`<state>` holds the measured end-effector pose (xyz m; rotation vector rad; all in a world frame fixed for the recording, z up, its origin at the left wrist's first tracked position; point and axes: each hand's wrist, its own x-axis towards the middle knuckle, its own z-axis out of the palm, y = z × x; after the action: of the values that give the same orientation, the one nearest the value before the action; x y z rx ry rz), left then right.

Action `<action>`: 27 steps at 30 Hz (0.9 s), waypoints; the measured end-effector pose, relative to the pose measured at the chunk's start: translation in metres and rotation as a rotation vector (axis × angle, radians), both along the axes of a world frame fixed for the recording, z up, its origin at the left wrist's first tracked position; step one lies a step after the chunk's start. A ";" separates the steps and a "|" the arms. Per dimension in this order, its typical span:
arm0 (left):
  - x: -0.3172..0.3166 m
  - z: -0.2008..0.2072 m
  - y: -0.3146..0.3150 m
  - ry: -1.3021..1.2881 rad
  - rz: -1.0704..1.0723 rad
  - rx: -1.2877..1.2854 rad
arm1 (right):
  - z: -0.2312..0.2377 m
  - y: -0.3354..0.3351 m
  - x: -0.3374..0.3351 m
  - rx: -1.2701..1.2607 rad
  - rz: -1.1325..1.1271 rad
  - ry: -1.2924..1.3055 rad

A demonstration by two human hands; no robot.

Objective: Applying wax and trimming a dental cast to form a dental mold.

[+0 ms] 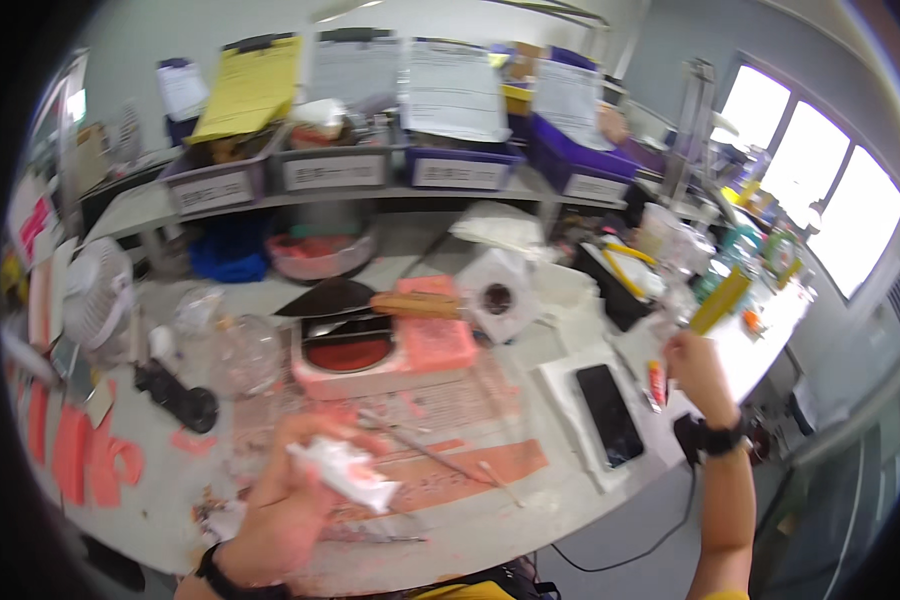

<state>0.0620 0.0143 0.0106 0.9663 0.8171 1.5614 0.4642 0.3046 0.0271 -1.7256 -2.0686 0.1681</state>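
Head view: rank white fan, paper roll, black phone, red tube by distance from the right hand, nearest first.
1. Red tube: just left of the right hand.
2. Black phone: farther left and lower in the picture.
3. Paper roll: left past the phone, farther back.
4. White fan: far left.

Shows both bare forearms from the lower edge, held well apart. Keeps the bare left hand (283, 510) low and left of centre, with little more than the wrist in view behind it, ringed by a narrow black band (213, 570). Bends the left thumb and fingers inward in a grip, too blurred to tell each fingertip apart. Extends the bare right forearm (727, 515) farther, almost straight up, above a scrap of yellow sleeve (727, 595). Wears a wider black strap (720, 438) on the right wrist. Leans the bare right hand (698, 374) slightly leftward, with fingers folded in and tips hidden.
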 end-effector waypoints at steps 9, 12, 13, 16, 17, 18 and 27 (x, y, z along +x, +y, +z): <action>0.001 -0.015 -0.012 0.049 -0.089 -0.038 | 0.059 -0.162 -0.205 -0.585 0.852 1.154; -0.005 -0.014 -0.008 0.123 -0.073 0.024 | 0.056 -0.168 -0.228 -0.721 0.896 1.070; -0.004 -0.015 -0.007 0.122 -0.069 0.022 | 0.046 -0.165 -0.230 -0.725 0.899 1.069; -0.004 -0.019 -0.007 0.141 -0.053 0.089 | 0.012 -0.166 -0.229 -0.578 1.041 1.094; -0.004 -0.016 -0.007 0.181 -0.039 0.064 | 0.009 -0.170 -0.229 -0.621 1.014 1.130; -0.004 -0.015 -0.009 0.221 -0.026 0.036 | 0.007 -0.174 -0.229 -0.667 0.984 1.167; -0.002 -0.034 -0.004 0.234 0.046 0.154 | 0.003 -0.172 -0.229 -0.524 1.132 0.956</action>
<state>0.0602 0.0100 -0.0236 1.2676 0.8952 1.5871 0.2356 0.1323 0.0305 -0.2275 -1.9592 1.5925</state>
